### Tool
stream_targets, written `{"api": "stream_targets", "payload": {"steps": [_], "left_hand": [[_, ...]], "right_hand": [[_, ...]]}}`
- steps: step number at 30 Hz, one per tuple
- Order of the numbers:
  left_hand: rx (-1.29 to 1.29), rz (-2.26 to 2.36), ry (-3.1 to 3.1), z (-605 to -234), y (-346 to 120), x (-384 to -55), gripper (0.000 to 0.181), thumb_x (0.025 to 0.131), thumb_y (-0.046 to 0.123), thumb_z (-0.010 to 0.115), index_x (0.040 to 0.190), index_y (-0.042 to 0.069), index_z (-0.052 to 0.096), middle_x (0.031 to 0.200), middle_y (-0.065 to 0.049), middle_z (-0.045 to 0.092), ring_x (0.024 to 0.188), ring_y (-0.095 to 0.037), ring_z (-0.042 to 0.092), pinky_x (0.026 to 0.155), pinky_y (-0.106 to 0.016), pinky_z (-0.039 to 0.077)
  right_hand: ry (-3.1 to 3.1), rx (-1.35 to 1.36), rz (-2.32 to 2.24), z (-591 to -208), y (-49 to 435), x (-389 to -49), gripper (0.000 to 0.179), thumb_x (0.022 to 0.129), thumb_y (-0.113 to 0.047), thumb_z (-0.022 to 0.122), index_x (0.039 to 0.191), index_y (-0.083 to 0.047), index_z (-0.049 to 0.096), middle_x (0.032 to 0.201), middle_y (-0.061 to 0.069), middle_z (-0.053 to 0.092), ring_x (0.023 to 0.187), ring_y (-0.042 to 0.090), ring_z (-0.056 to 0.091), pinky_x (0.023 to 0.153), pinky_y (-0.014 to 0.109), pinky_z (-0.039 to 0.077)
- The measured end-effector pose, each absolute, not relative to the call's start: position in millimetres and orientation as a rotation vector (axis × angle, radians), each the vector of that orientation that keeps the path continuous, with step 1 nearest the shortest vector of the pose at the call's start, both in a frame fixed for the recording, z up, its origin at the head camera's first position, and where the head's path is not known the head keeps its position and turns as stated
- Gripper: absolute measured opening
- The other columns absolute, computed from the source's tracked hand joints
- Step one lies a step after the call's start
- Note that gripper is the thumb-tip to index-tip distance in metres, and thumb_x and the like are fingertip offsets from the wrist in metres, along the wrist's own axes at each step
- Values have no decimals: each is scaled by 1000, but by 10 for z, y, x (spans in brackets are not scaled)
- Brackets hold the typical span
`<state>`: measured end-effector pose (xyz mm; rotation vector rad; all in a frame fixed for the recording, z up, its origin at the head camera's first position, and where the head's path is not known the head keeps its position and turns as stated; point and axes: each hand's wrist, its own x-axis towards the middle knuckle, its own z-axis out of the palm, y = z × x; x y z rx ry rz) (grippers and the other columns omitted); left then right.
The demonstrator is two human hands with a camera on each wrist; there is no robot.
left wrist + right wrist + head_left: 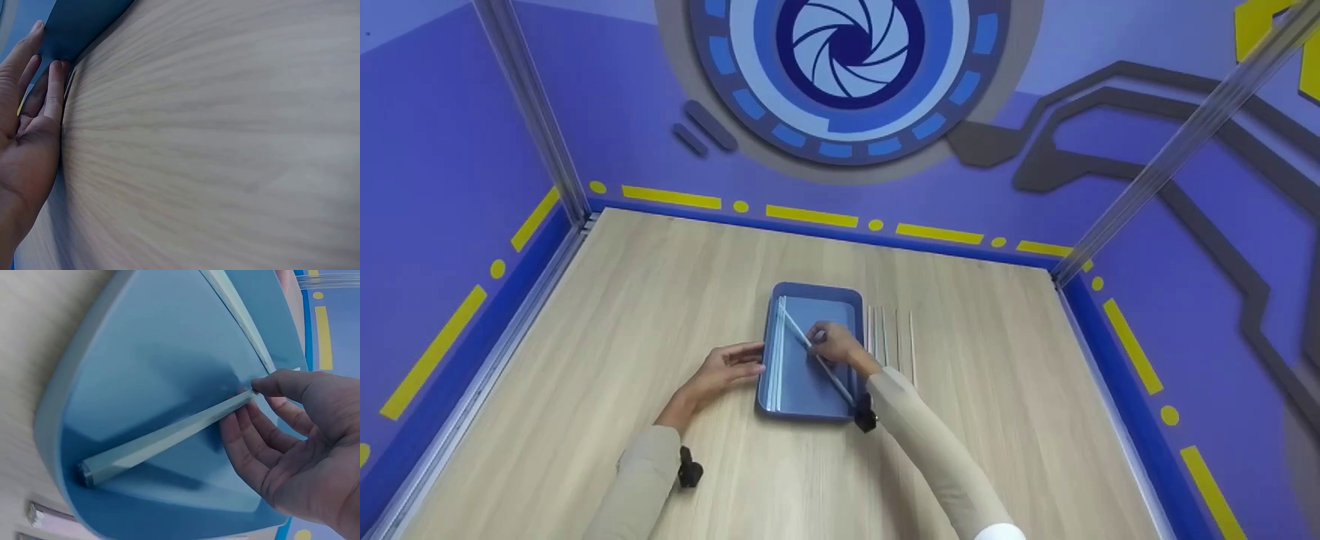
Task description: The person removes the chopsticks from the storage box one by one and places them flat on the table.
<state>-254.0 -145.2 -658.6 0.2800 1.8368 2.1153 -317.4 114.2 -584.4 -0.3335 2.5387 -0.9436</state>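
A blue rectangular tray [810, 416] stands on the wooden table. My right hand [835, 343] is over it, pinching a pale green chopstick [169, 436] between thumb and fingers. That chopstick lies slanted across the tray; in the right wrist view its thick, silver-tipped end is low by the tray's corner. More pale chopsticks [775, 360] lie lengthwise along the tray's left inner side. My left hand [722, 373] is at the tray's left outer wall, fingers extended and touching it. In the left wrist view, the left hand's fingers [55, 93] lie along that wall.
Several thin chopsticks [898, 337] in different pale colours lie side by side on the table [982, 420] right of the tray, partly hidden by the right sleeve. Purple-blue panels [607, 135] with metal corner posts border the table at the back and sides.
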Motion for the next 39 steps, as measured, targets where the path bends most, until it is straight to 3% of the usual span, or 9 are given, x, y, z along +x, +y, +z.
{"api": "stream_targets", "payload": {"steps": [5, 11, 18, 24, 33, 39], "left_hand": [[303, 2125, 1845, -6596, -1435, -2532, 59, 94, 3, 71, 147, -10, 46, 143, -34, 53, 121, -16, 64, 101, -24, 57], [292, 2140, 1814, -6583, -1427, -2538, 61, 94, 3, 72, 147, -10, 45, 145, -34, 52, 125, -21, 62, 102, -26, 57], [296, 2106, 1859, -6588, -1430, -2548, 61, 94, 7, 73, 148, -8, 46, 146, -32, 52, 130, -28, 60, 102, -25, 57], [280, 2099, 1879, -6605, -1439, -2545, 62, 93, 9, 74, 147, -6, 48, 146, -31, 53, 128, -25, 61, 101, -24, 57], [273, 2073, 1909, -6592, -1445, -2540, 61, 94, 10, 73, 148, -5, 48, 146, -31, 53, 132, -32, 59, 101, -23, 57], [245, 2064, 1909, -6570, -1436, -2526, 61, 94, 10, 73, 148, -4, 49, 147, -29, 54, 133, -33, 58, 101, -24, 57]], "right_hand": [[2528, -339, -979, -5800, 1198, -3161, 24, 92, -2, 70, 115, 0, 65, 83, 11, 70, 64, 16, 63, 52, 22, 54], [2472, -277, -1072, -5718, 1241, -3140, 32, 94, -3, 71, 125, -2, 64, 94, 15, 72, 72, 19, 69, 64, 35, 66], [2436, -276, -1140, -5670, 1332, -3147, 34, 94, -6, 72, 127, -2, 64, 95, 20, 74, 70, 18, 69, 65, 38, 67], [2433, -270, -1207, -5677, 1458, -3152, 36, 94, -10, 73, 128, -1, 64, 80, 7, 69, 63, 13, 64, 65, 41, 66], [2422, -220, -1383, -5721, 1654, -3168, 40, 95, -9, 72, 130, 5, 60, 78, 4, 67, 59, 11, 57, 52, 22, 55], [2428, -139, -1452, -5749, 1759, -3148, 40, 94, -8, 73, 131, 3, 61, 81, 1, 63, 65, 14, 61, 62, 36, 65]]}}
